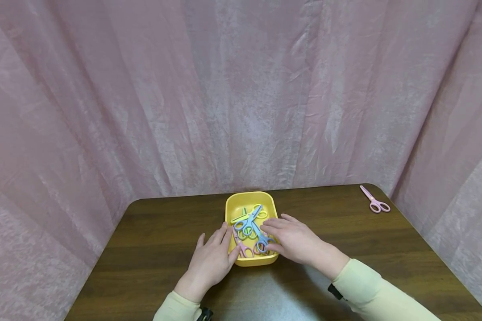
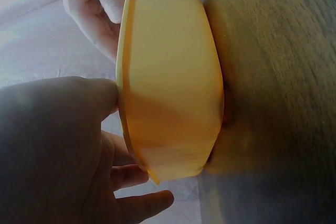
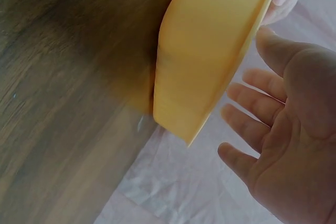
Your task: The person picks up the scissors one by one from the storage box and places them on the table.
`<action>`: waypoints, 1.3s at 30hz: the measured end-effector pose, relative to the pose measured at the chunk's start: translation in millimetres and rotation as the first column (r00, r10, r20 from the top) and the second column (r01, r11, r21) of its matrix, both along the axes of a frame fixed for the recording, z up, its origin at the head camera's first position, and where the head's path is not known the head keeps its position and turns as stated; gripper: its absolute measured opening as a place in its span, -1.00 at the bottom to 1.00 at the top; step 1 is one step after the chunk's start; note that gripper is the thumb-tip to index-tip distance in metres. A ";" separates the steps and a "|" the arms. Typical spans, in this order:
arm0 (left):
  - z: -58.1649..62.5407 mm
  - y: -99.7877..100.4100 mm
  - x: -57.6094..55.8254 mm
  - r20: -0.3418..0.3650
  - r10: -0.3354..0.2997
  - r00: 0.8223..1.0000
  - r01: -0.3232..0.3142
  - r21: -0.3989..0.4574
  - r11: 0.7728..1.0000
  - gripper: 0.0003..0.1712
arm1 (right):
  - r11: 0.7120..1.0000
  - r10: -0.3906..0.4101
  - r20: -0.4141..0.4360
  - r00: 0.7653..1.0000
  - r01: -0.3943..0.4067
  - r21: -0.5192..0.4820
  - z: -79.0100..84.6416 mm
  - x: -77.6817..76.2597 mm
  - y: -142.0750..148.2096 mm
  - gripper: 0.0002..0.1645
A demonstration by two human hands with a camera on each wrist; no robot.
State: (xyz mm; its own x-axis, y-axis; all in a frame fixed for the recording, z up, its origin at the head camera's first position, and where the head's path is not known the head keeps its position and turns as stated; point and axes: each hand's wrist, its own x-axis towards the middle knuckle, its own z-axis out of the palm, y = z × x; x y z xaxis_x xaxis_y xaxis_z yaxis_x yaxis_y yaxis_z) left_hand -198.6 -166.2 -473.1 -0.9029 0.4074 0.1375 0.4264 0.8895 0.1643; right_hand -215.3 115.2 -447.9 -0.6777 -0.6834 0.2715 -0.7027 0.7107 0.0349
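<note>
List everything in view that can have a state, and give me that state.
Yellow plastic bin: upright, lidless
Topmost blue scissors: blades look closed
Other scissors in the bin: overlapping, partly hidden
Pink scissors outside the bin: lying flat, blades closed
Left hand: open, at bin's left rim
Right hand: open, at bin's right rim
Curtain: hanging in folds

Left hand (image 1: 209, 262) — back up, fingers extended, thumb apart. Right hand (image 1: 295, 239) — fingers spread, perhaps slightly bent.
</note>
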 end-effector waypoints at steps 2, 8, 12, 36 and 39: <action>-0.2 -0.1 0.1 -0.001 -0.001 1.000 0.001 -0.003 1.000 -0.22 | 1.000 -0.002 0.011 1.000 0.002 0.006 -0.9 -0.8 -2.0 -0.36; -0.7 -0.3 0.2 -0.001 -0.001 1.000 0.001 -0.007 1.000 -0.23 | 1.000 -0.008 0.062 0.998 0.006 0.027 -2.0 -4.3 -7.8 -0.36; -0.7 -0.4 -0.2 -0.002 -0.002 1.000 0.002 -0.010 1.000 -0.23 | 0.999 0.002 0.072 0.997 -0.005 0.039 -0.6 -6.6 -12.5 -0.37; -0.9 0.2 -1.2 0.016 0.006 1.000 -0.006 -0.006 1.000 -0.22 | 0.983 -0.091 0.067 0.994 0.079 0.167 -2.0 -12.8 -38.9 -0.50; -2.9 0.5 -2.0 0.021 0.011 1.000 -0.011 -0.006 1.000 -0.22 | 0.977 -0.111 0.067 0.992 0.096 0.193 -3.5 -14.4 -41.5 -0.50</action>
